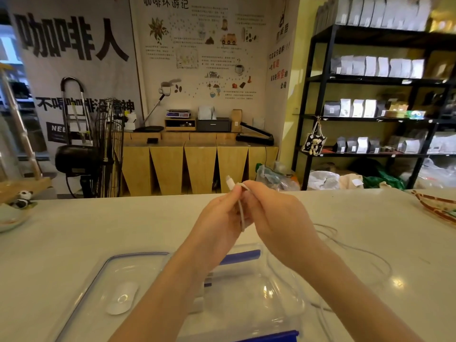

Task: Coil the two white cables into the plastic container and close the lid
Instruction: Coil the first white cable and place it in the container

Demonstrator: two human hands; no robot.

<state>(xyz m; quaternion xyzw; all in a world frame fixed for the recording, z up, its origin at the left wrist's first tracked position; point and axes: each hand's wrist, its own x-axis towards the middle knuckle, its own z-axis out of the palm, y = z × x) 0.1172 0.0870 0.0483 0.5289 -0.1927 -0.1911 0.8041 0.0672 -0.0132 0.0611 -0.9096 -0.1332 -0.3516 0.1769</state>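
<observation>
Both hands are raised together over the white counter. My left hand (219,213) pinches a white cable (240,213) just below its plug, which sticks up past the fingers. My right hand (274,213) curls around the same cable beside it. A short strand hangs down between the two hands. More white cable (355,250) lies in loose loops on the counter to the right. Below my forearms sits the clear plastic container (278,292) with blue clips. Its clear blue-rimmed lid (98,272) lies flat to the left. Whether a cable lies inside the container is hard to tell.
A white mouse (122,298) rests on the lid. A panda figure and a dish (14,211) stand at the counter's far left, a patterned tray (436,206) at the far right. Beyond the counter are a fan, wooden cabinets and black shelving.
</observation>
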